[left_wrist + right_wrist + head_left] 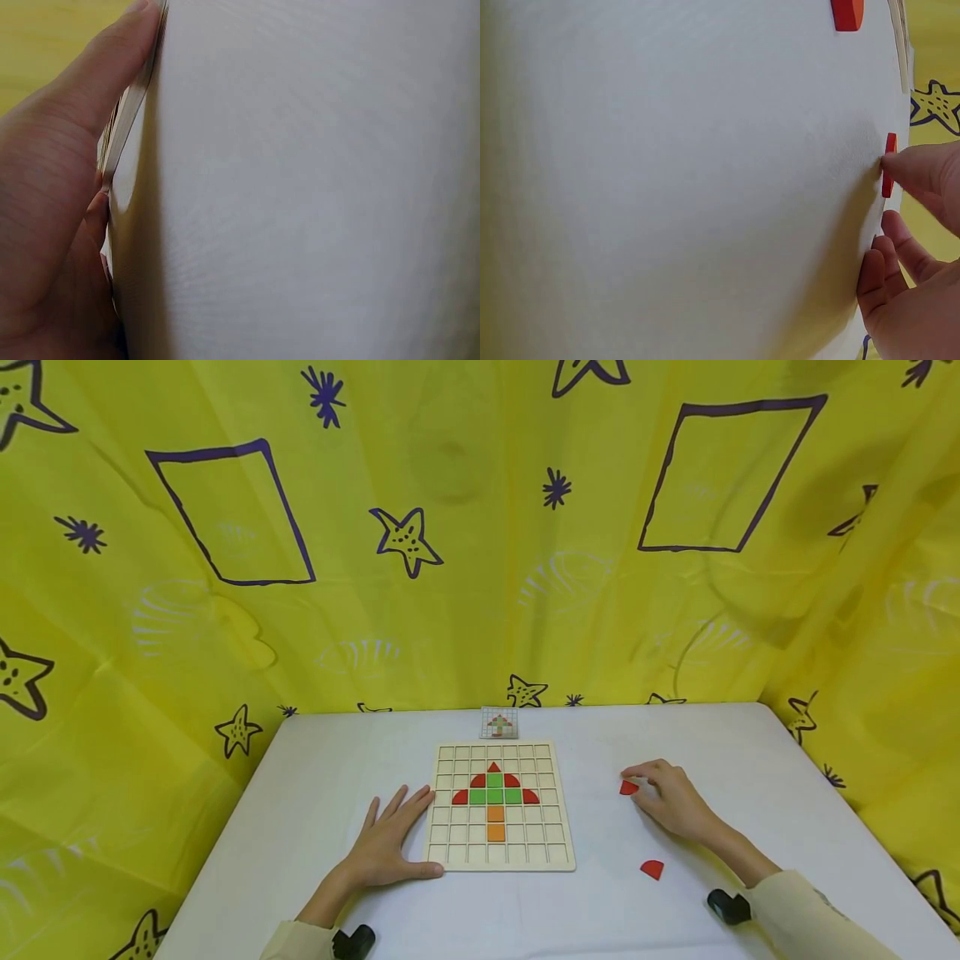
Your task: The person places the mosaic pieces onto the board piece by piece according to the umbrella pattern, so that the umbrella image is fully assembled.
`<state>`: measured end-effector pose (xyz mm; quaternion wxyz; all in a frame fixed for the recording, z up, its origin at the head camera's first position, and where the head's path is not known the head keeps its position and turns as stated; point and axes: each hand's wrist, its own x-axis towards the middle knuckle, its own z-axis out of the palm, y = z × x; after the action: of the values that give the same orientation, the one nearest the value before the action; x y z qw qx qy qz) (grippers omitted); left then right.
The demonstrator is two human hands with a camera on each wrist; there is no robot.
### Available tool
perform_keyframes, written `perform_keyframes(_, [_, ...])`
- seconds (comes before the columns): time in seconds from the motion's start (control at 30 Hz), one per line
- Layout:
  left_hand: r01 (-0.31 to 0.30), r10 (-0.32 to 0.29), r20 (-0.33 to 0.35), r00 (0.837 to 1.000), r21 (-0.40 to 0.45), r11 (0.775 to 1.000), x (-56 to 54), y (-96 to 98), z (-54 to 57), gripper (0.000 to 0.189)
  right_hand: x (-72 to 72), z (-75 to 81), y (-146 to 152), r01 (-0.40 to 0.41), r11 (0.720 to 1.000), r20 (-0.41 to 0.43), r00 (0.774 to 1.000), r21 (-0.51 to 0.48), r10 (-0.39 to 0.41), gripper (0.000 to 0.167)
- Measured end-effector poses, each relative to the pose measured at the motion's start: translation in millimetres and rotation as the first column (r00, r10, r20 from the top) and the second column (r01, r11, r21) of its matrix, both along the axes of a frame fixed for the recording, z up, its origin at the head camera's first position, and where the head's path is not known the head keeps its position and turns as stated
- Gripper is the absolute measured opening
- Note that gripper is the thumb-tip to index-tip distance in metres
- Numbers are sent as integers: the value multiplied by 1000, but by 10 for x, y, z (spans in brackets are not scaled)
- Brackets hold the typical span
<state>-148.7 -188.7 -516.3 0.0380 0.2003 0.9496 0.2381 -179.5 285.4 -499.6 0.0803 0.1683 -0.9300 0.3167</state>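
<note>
A square wooden grid board (529,857) lies flat, with a tree-like figure on it: a red triangle on top, red quarter-circles at the sides, green squares (495,796) in the middle and orange squares (496,832) below. My left hand (381,852) rests at the board's left edge, fingers spread, thumb at the near corner. Right of the board, my right hand (673,803) pinches a red quarter-circle piece (889,184) between thumb and index finger, at the table surface. Another red quarter-circle piece (652,869) lies nearer, below that hand.
A small pattern card (498,723) showing a similar figure lies just behind the board. The white-covered table (345,760) is bordered by a yellow curtain (480,618) at the back and sides.
</note>
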Motion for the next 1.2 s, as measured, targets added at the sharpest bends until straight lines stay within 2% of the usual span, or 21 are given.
perform_keyframes(0.2, [12, -11, -51, 999, 28, 1000, 7, -17, -51, 116, -6, -13, 11, 32, 999, -9, 999, 3, -32, 22])
perform_keyframes(0.47, [1, -1, 7, 1000, -2, 1000, -4, -16, 0, 116, -28, -44, 12, 29, 1000, -23, 999, -2, -29, 17])
perform_keyframes(0.67, [-2, 2, 24, 1000, -22, 1000, -11, -5, 22, 116, -33, -19, 13, 26, 1000, 4, 1000, 2, -26, 16])
perform_keyframes(0.83, [-1, 1, 7, 1000, 5, 1000, -3, -12, 11, 115, -35, 37, 19, -15, 1000, 16, 1000, 8, 15, 17])
perform_keyframes(1.07, [33, -30, -68, 997, 46, 998, 0, -35, -63, 114, -39, 113, 24, -95, 995, 13, 995, 13, 95, 18])
perform_keyframes(1.2, [18, -18, -19, 1000, 32, 999, 0, -30, -33, 114, -45, 158, 5, -155, 988, -5, 988, -4, 155, 19])
